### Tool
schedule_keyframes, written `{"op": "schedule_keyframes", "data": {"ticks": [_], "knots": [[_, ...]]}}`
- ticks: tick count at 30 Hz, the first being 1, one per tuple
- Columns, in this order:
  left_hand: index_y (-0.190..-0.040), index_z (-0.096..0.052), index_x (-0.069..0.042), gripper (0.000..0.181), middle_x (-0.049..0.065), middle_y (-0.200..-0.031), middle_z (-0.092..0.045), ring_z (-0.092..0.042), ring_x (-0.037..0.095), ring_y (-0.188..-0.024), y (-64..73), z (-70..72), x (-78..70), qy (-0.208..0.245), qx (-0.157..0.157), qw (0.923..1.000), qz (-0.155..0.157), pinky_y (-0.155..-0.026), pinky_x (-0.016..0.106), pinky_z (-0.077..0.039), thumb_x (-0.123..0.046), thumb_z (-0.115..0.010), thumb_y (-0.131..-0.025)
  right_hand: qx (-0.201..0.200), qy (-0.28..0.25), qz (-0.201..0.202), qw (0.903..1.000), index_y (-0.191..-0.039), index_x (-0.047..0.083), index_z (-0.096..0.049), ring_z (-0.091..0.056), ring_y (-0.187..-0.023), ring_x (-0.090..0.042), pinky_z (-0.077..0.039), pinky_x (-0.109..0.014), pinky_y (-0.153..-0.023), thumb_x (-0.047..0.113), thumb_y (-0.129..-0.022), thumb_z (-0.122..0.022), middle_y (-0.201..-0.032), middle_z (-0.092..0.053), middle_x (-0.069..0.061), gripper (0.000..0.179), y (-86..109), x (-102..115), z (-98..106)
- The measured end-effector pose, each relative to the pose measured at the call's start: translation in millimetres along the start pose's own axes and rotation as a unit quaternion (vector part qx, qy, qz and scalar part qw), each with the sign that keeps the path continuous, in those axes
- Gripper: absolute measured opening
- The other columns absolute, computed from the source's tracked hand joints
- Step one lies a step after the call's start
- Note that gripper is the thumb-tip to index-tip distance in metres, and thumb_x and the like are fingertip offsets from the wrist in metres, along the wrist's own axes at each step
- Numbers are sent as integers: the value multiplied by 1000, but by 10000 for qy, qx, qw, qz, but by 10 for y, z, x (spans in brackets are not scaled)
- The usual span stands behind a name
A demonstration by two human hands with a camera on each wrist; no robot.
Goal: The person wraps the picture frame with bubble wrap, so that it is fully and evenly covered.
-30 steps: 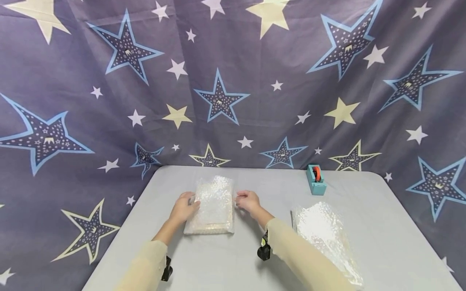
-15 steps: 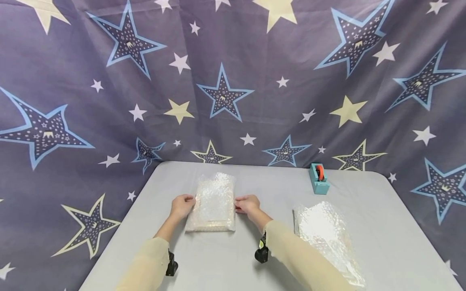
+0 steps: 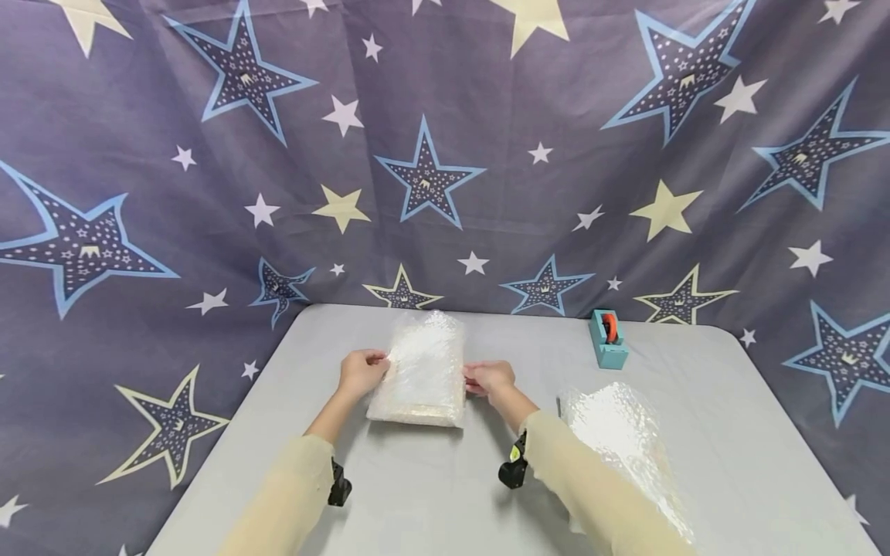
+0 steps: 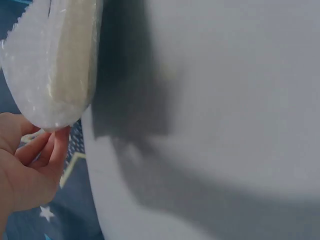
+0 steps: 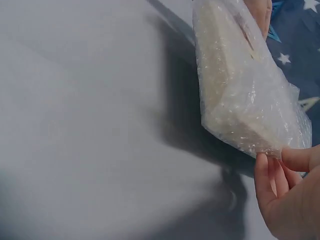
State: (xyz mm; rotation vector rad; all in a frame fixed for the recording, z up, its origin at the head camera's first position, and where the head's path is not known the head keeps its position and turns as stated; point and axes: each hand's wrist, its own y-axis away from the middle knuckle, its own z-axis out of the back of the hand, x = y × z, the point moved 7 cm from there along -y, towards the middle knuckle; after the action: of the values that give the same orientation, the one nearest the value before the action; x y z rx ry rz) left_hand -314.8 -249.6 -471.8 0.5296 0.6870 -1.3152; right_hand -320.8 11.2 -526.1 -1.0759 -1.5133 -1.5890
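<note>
A flat package in clear bubble wrap (image 3: 421,372) is held up off the table between both hands, its shadow falling below it. My left hand (image 3: 363,372) pinches its left edge between thumb and fingers. On the opposite edge, my right hand (image 3: 490,380) pinches the wrap the same way. In the left wrist view, the bubble-wrapped package (image 4: 75,60) shows something pale and thick inside. The right wrist view shows the fingers (image 5: 270,180) under the wrap's edge and the thumb on top. What exactly is inside is blurred by the wrap.
A sheet of bubble wrap (image 3: 619,440) lies on the table's right side, partly behind the right sleeve. A teal tape dispenser (image 3: 609,344) with an orange roll core stands near the back right edge. A star-patterned cloth (image 3: 487,193) hangs behind the table (image 3: 417,502).
Both hands have taken hold of the package's side edges and lifted it off the table. It has moved slightly away and to the right. The tape dispenser stays put.
</note>
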Motion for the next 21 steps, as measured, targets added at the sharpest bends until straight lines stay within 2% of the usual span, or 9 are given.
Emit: {"op": "schedule_keyframes", "data": {"ticks": [7, 10, 13, 17, 21], "knots": [[-106, -72, 1, 26, 20, -101, -73, -69, 26, -89, -62, -234, -310, 824, 24, 9966, 78, -72, 26, -58, -15, -68, -85, -107, -121, -22, 9999, -113, -13, -64, -61, -50, -5, -60, -23, -61, -7, -82, -68, -64, -67, -1, 32, -81, 154, 414], [-103, -73, 1, 24, 19, -99, -74, -70, 21, -81, -57, -363, -410, 1054, 43, 9943, 139, -66, 20, -56, -13, -70, -84, -131, -67, -54, 9999, -116, -14, -62, -60, -50, -5, -60, -21, -59, -6, -83, -67, -61, -63, 2, 34, -90, 170, 595], [-101, -74, 1, 23, 18, -97, -74, -70, 19, -78, -52, -500, -488, 1115, 91, 9936, 160, -65, 19, -55, -13, -71, -82, -217, 28, -24, 9998, -117, -14, -61, -60, -52, -5, -60, -22, -59, -6, -83, -67, -62, -64, 2, 35, -86, 183, 751], [-100, -74, 1, 23, 17, -97, -75, -70, 23, -83, -44, -689, -534, 1053, 187, 9942, 144, -68, 24, -57, -14, -71, -82, -400, 311, 95, 9987, -114, -15, -62, -61, -55, -7, -62, -27, -67, -5, -84, -66, -76, -71, -8, 32, -101, 184, 901], [-100, -74, 0, 22, 17, -98, -75, -70, 26, -87, -25, -844, -510, 1072, 250, 9936, 255, -73, 29, -58, -14, -70, -83, -522, 693, 99, 9962, -112, -14, -64, -62, -58, -7, -62, -30, -72, -4, -86, -64, -95, -74, -19, 28, -138, 150, 975]]}}
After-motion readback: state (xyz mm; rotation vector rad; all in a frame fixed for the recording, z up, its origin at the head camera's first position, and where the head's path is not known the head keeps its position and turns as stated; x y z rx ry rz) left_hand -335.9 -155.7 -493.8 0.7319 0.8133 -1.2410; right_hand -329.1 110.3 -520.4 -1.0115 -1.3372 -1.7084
